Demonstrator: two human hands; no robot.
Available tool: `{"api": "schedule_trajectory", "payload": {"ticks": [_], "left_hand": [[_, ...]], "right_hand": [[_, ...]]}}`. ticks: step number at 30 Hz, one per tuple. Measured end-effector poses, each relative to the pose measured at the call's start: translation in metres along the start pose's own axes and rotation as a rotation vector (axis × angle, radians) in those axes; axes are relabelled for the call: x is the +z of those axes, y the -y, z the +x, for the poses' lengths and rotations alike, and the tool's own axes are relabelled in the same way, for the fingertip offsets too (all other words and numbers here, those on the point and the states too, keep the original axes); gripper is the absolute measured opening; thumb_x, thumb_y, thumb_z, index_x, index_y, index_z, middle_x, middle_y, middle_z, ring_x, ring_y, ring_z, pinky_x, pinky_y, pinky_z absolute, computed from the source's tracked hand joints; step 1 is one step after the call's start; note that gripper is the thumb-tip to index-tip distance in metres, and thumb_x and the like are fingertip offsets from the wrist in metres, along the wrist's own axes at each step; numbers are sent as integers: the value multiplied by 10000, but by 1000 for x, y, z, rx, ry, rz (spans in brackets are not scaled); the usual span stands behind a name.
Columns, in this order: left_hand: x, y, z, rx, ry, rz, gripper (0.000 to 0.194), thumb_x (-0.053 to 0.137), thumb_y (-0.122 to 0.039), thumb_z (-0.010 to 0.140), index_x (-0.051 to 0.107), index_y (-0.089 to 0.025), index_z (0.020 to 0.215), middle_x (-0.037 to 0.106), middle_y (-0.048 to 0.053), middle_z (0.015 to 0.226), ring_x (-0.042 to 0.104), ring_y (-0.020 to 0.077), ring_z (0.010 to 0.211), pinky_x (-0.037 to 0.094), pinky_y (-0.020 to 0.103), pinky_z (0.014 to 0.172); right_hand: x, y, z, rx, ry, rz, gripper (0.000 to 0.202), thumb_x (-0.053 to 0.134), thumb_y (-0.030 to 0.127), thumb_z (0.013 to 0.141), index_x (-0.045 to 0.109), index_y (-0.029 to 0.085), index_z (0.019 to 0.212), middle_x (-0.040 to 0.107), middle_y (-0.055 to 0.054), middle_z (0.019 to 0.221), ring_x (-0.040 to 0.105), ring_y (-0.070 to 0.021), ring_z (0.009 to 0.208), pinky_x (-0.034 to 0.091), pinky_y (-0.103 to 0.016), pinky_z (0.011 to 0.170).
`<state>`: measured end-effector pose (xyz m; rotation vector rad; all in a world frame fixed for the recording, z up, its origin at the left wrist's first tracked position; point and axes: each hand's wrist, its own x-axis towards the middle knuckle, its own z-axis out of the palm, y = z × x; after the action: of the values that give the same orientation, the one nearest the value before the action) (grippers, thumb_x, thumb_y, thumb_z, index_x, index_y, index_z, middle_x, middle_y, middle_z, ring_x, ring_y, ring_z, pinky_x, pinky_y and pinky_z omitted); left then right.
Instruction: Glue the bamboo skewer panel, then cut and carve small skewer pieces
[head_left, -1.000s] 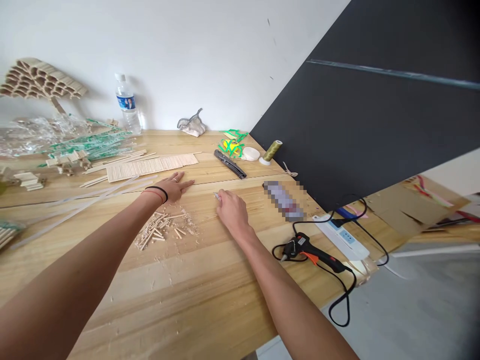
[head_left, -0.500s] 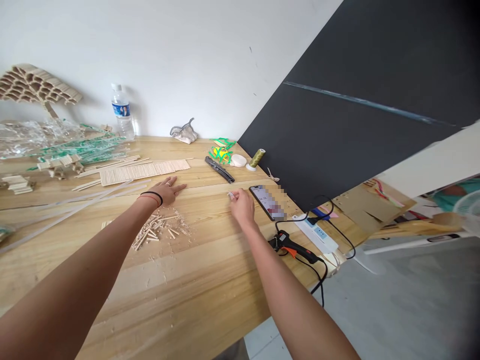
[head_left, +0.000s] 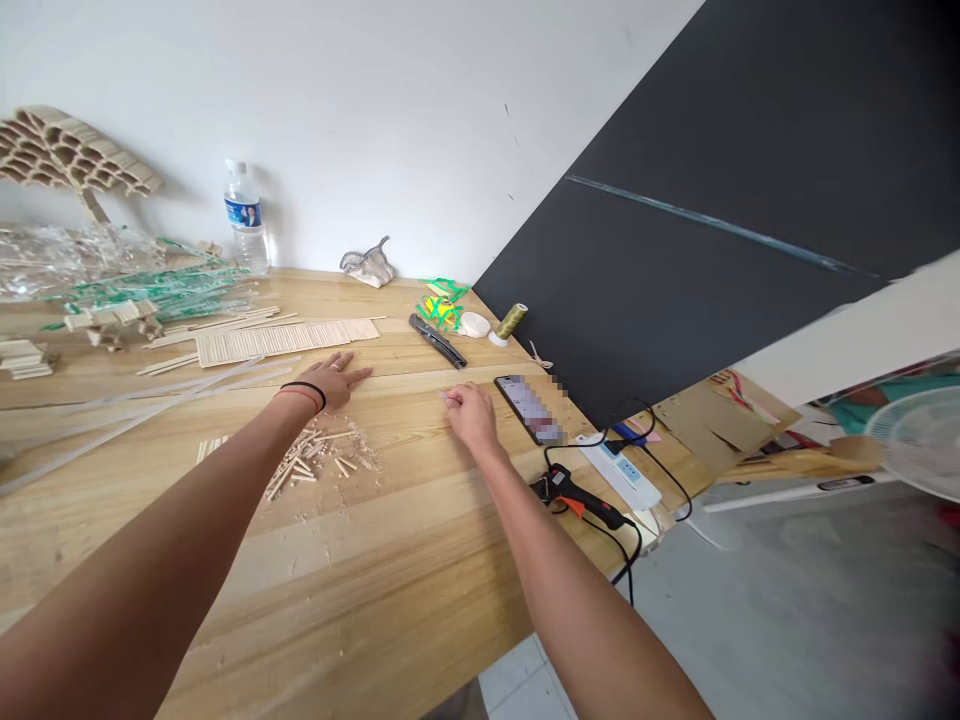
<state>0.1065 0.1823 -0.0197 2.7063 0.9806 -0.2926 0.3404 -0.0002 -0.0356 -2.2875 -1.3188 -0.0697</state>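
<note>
My left hand [head_left: 328, 383] rests on the wooden table [head_left: 360, 590] with its fingers spread, a ring and dark and red bands on it. Just in front of it lies a mat of thin wooden sticks [head_left: 289, 341]. Short cut sticks [head_left: 311, 455] lie scattered beside my left wrist. My right hand [head_left: 471, 412] has its fingers pinched together on a small pale piece too small to identify. To its right is a phone [head_left: 529, 408]; beyond it lies a black utility knife [head_left: 437, 341].
A glue gun [head_left: 581, 494] and power strip [head_left: 619, 470] with cables sit at the right edge. A thread spool [head_left: 510, 323] and white disc [head_left: 473, 324] stand farther back. A bottle [head_left: 246, 220] and stick-built tree [head_left: 82, 160] are at the back left.
My right hand has moved slightly left, still pinched. My left hand stays spread in nearly the same place. The view has shifted a little to the right.
</note>
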Motion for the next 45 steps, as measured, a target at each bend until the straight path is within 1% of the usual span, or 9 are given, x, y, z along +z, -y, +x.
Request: {"api": "schedule_trajectory", "payload": {"ticks": [4,7,12,16,22,32,37,41,45], "left_hand": [[-3,-2,-4,-9,3,13,756,459,-188,931,284,-389,1638,159,-22,1758,102,292,1626,193,458,1289],[-4,-4,-8,-19,-3,17,751,477,-205,931,294,-396,1634,175,-20,1755,134,290,1623,216,458,1282],[-5,-8,-12,-33,-25,27,702,456,-238,960,310,-393,1629,193,-4,1751,152,291,1619,230,468,1276],[-7,-10,-14,-41,-16,32,687,430,-223,977,305,-392,1631,175,1,1754,144,287,1621,226,459,1277],[-12,-14,-16,-54,20,20,677,386,-191,1000,279,-380,1641,98,10,1763,84,281,1626,184,443,1293],[-17,-16,-18,-58,35,26,667,353,-193,1009,272,-397,1639,105,-2,1762,87,288,1623,196,453,1292],[-16,-15,-17,-55,24,29,695,372,-159,987,279,-375,1641,117,7,1763,91,281,1625,188,443,1293],[-13,-14,-17,-58,3,17,665,378,-195,1001,299,-385,1633,135,-4,1758,124,283,1623,198,450,1290],[-11,-14,-17,-51,-9,16,654,358,-195,1008,303,-384,1632,125,17,1756,120,289,1622,195,453,1292]], "right_hand": [[9,19,-19,-69,4,36,221,571,63,866,733,212,855,700,-47,990,626,-180,851,458,-266,766],[7,20,-23,-57,-21,62,208,591,70,865,733,218,829,707,-31,950,634,-171,838,458,-258,762],[0,-2,5,112,-119,53,177,601,101,864,746,200,846,732,-70,953,650,-212,874,472,-296,774],[6,-7,25,182,-121,32,196,605,87,842,751,212,804,745,-82,1005,656,-228,882,463,-302,731],[11,-5,29,107,-71,28,205,606,80,845,749,223,814,740,-62,1008,659,-216,921,473,-290,776],[9,-10,26,-42,-41,55,227,572,42,826,680,223,742,717,-50,949,636,-204,883,467,-287,794],[8,-15,22,-76,-43,62,234,556,33,809,673,223,739,707,-37,889,621,-193,819,455,-279,765],[5,-15,22,-97,-25,66,233,570,21,794,670,216,712,709,-31,855,626,-187,816,447,-271,772],[6,-13,24,-71,-26,63,232,570,30,800,696,211,731,720,-37,865,631,-186,811,455,-271,772]]}}
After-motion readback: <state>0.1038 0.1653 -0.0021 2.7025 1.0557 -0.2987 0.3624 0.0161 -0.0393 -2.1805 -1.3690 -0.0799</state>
